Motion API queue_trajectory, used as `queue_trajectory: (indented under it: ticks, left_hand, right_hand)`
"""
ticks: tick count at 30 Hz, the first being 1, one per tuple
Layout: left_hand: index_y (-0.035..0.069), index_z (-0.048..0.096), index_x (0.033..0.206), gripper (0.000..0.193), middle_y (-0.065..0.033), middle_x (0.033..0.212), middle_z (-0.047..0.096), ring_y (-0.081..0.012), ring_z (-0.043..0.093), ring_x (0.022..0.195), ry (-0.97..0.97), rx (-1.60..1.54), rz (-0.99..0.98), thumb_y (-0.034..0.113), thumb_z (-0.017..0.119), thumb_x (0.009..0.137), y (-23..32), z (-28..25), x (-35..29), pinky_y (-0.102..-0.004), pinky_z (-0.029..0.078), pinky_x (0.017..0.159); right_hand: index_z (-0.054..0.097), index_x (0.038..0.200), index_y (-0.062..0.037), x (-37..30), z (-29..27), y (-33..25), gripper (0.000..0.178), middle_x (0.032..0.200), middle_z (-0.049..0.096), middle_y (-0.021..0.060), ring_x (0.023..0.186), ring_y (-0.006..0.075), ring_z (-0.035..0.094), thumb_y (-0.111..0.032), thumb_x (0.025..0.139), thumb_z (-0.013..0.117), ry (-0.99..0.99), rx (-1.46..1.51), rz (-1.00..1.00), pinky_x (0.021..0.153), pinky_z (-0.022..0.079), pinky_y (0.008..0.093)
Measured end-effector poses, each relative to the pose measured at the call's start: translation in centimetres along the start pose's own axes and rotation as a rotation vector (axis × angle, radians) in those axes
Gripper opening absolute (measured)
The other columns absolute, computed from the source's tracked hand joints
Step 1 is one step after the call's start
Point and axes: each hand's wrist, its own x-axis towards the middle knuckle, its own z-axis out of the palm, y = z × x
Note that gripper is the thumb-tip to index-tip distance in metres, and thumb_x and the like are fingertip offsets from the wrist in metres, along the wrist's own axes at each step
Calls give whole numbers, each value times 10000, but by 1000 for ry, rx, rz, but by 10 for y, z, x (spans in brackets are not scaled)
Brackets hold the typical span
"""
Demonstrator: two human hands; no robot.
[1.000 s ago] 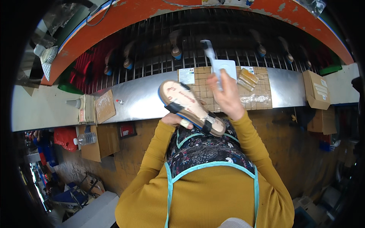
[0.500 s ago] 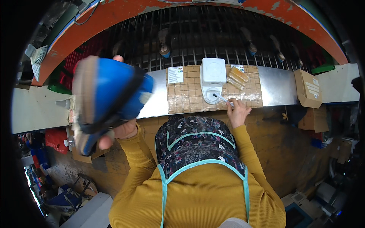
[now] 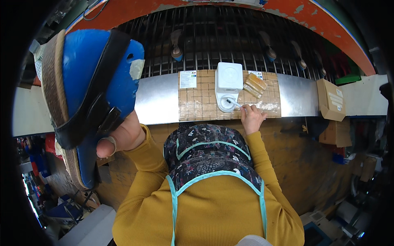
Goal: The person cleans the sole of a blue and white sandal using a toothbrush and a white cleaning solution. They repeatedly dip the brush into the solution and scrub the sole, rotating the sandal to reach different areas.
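Observation:
My left hand (image 3: 126, 135) is closed around a sandal on a blue shoe last (image 3: 82, 61), held up close on the left. A black strap with a buckle crosses the blue last, and a brown-grey sole runs along its left side. A scrap of pale tape sticks to the last's right edge. My right hand (image 3: 252, 119) pinches a thin white-handled brush (image 3: 235, 103). Its dark tip sits over the small round dish of a white pot dispenser (image 3: 229, 80) on the bench. The fingers on the far side of the last are hidden.
Amber blocks (image 3: 255, 85) lie beside the dispenser on a cardboard-covered patch (image 3: 197, 102). A cardboard box (image 3: 329, 98) stands on the right. Beyond the metal bench (image 3: 156, 100), several shoes (image 3: 177, 51) rest on a rack of bars below an orange frame (image 3: 303, 16).
The sandal on its last has come up closer and further left, its sole edge now sharp rather than blurred. My right hand has shifted slightly left; the brush stays at the dish.

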Motion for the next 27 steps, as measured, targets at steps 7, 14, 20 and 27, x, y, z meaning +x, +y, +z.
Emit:
queue_trajectory:
  ticks: [7, 14, 20, 27]
  left_hand:
    - [80, 418, 1434, 1000, -131, 1464, 443, -323, 465, 1321, 69, -12, -52, 442, 892, 631, -11, -20, -15, -558, 371, 1110]
    - [51, 376, 1454, 940, -132, 1473, 421, -294, 425, 1347, 112, 523, 46, 398, 846, 717, -16, -1, -14, -471, 339, 1142]
    - [79, 258, 1490, 723, -217, 1489, 328, -325, 448, 1312, -303, 1334, 651, 420, 579, 938, -37, -20, -14, -405, 419, 1071]
    - [129, 344, 1423, 678, -252, 1524, 235, -338, 484, 1294, -355, 528, -74, 297, 708, 876, -72, 14, -71, -388, 542, 979]
  right_hand:
    - [682, 817, -156, 2, 6, -5, 99, 772, 603, 52, 762, 252, 598, -251, 846, 685, -18, -117, -84, 818, 329, 499]
    - [739, 887, -143, 3, -19, 4, 230, 731, 680, 78, 695, 261, 649, -347, 911, 634, -306, 167, 293, 778, 391, 445]
    - [726, 900, -107, -6, -20, 34, 240, 714, 681, 50, 700, 219, 636, -344, 880, 694, -487, 841, 581, 743, 388, 413]
    - [745, 881, -130, 45, -113, -40, 137, 802, 687, -6, 765, 154, 615, -201, 774, 794, 167, 341, 22, 880, 314, 320]
